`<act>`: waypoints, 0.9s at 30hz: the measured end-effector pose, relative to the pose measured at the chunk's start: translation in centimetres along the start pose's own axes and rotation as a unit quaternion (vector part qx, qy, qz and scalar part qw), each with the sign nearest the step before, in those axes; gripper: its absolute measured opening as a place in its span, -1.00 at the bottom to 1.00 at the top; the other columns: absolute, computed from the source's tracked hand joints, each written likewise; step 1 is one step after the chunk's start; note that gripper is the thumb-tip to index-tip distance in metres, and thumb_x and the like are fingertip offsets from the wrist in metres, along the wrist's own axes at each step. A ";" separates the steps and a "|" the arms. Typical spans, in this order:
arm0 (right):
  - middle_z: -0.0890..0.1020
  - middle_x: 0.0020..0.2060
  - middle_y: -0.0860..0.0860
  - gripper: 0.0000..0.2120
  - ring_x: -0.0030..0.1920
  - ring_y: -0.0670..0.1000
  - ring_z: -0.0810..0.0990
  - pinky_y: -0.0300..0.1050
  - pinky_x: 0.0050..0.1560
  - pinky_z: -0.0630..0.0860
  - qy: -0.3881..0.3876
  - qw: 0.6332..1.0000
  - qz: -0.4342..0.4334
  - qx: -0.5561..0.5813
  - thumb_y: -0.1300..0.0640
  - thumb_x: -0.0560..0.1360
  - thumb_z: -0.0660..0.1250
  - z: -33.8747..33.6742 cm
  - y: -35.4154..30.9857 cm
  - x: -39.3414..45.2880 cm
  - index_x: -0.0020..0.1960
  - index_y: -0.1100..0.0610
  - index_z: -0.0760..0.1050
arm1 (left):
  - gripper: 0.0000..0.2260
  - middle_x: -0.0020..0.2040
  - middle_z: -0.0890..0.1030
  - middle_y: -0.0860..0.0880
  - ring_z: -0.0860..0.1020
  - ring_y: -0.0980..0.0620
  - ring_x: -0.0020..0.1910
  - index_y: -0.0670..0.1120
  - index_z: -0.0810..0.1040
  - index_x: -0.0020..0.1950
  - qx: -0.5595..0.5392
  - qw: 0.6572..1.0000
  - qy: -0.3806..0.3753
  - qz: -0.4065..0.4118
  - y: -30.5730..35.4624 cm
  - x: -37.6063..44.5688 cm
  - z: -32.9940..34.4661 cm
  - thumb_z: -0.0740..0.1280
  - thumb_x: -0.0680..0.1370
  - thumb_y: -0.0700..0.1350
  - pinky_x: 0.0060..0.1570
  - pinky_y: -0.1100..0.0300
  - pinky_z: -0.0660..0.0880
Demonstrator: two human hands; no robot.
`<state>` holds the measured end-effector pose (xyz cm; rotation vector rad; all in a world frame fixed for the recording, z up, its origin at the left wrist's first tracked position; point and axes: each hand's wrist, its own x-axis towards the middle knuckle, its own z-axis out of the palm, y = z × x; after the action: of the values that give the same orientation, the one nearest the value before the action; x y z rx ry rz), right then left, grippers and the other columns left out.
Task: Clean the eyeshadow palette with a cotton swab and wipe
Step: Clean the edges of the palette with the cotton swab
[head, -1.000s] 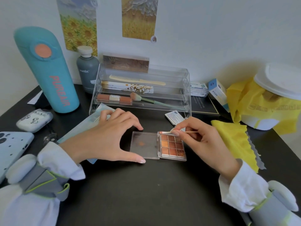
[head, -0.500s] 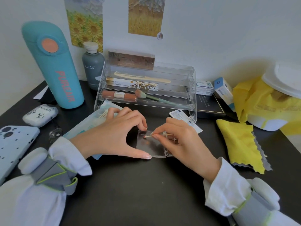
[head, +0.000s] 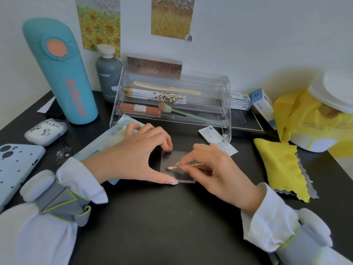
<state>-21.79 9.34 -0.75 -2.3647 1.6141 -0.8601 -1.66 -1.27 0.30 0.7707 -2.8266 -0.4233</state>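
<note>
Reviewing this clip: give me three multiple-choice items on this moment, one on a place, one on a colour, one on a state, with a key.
1. Where does the swab tip rest?
A. on the clear lid
B. on the yellow cloth
C. in the organizer

2. What colour is the tall bottle?
A. red
B. teal
C. black

3. What is the right hand doing?
A. lying flat
B. gripping the phone
C. pinching the swab

Key: 1 A, the stained tip touches the lid, which the left hand braces. 2 B, its body is teal with pink lettering. 3 C, its fingertips close on the stick.
</note>
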 end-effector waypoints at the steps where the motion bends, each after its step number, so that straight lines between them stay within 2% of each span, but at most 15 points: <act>1: 0.42 -0.31 -0.16 -0.92 -0.26 -0.20 0.39 -0.20 -0.11 0.32 0.001 1.000 0.000 -0.001 0.08 0.54 0.33 -0.1 0.1 -0.1 -0.06 0.02 0.59 | -0.47 0.14 0.32 0.34 0.23 0.31 0.21 0.17 0.38 0.02 -0.001 1.000 0.001 0.000 0.0 0.0 0.0 0.30 0.27 0.50 0.22 0.35 -0.05; 6: 0.54 -0.26 -0.13 -0.94 -0.22 -0.17 0.47 -0.20 -0.07 0.31 0.053 0.997 0.048 -0.032 0.11 0.53 0.35 -0.3 0.9 0.3 -0.09 0.00 0.59 | -0.46 0.14 0.33 0.33 0.24 0.30 0.21 0.17 0.39 0.03 0.000 1.000 0.002 0.001 -0.1 0.0 0.0 0.29 0.27 0.51 0.18 0.36 -0.04; 8: 0.48 -0.28 -0.17 -0.94 -0.26 -0.21 0.43 -0.29 -0.11 0.28 0.031 0.999 0.041 -0.019 0.12 0.53 0.35 -0.1 0.5 0.5 -0.08 0.01 0.59 | -0.47 0.14 0.33 0.34 0.25 0.29 0.19 0.17 0.38 0.01 -0.001 1.000 0.004 0.002 -0.2 0.0 0.1 0.28 0.26 0.52 0.18 0.36 -0.04; 12: 0.44 -0.31 -0.18 -0.94 -0.27 -0.21 0.42 -0.25 -0.10 0.30 -0.010 1.000 0.020 0.002 0.10 0.53 0.34 -0.4 0.3 -0.1 -0.08 0.00 0.58 | -0.47 0.14 0.32 0.35 0.25 0.28 0.19 0.17 0.38 0.01 -0.004 1.000 -0.001 0.000 -0.1 0.0 0.1 0.29 0.27 0.51 0.17 0.33 -0.04; 16: 0.57 -0.23 -0.12 -0.92 -0.20 -0.16 0.49 -0.20 -0.05 0.30 0.031 0.998 0.059 -0.014 0.11 0.54 0.33 -0.4 0.9 0.2 -0.09 -0.02 0.58 | -0.47 0.14 0.32 0.34 0.27 0.27 0.19 0.18 0.38 0.02 -0.005 1.000 -0.004 -0.003 -0.1 0.0 0.0 0.28 0.27 0.52 0.19 0.26 0.00; 18: 0.54 -0.26 -0.15 -0.93 -0.24 -0.18 0.46 -0.29 -0.08 0.26 0.029 0.998 0.058 -0.013 0.12 0.53 0.34 -0.1 0.6 0.4 -0.09 -0.01 0.59 | -0.47 0.14 0.32 0.35 0.26 0.28 0.18 0.18 0.38 0.02 -0.005 1.000 -0.005 -0.005 -0.1 0.0 0.0 0.29 0.27 0.51 0.16 0.25 0.01; 21: 0.46 -0.31 -0.18 -0.95 -0.27 -0.23 0.42 -0.28 -0.08 0.29 0.001 0.999 0.039 0.001 0.12 0.53 0.36 0.0 0.2 -0.1 -0.09 0.01 0.59 | -0.48 0.14 0.32 0.35 0.26 0.28 0.19 0.18 0.38 0.02 -0.007 1.000 -0.005 -0.005 -0.1 0.0 0.1 0.31 0.28 0.50 0.16 0.26 0.01; 25: 0.58 -0.23 -0.12 -0.92 -0.21 -0.13 0.51 -0.27 -0.04 0.27 0.024 0.997 0.068 -0.010 0.11 0.54 0.34 -0.5 0.9 0.1 -0.09 -0.02 0.59 | -0.48 0.14 0.31 0.37 0.25 0.31 0.19 0.20 0.38 0.02 -0.007 1.000 -0.008 -0.005 -0.2 0.1 0.1 0.27 0.26 0.52 0.14 0.25 0.01; 27: 0.56 -0.25 -0.15 -0.93 -0.24 -0.15 0.49 -0.31 -0.06 0.26 0.019 0.998 0.067 -0.011 0.12 0.53 0.35 -0.4 0.6 0.2 -0.09 -0.02 0.59 | -0.47 0.14 0.31 0.37 0.25 0.30 0.18 0.20 0.38 0.02 -0.007 1.000 -0.008 -0.005 -0.2 0.1 0.1 0.26 0.26 0.53 0.14 0.24 0.02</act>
<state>-22.41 8.97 -0.60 -2.2366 1.7808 -0.8694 -1.64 -1.45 0.19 0.7834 -2.8324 -0.4533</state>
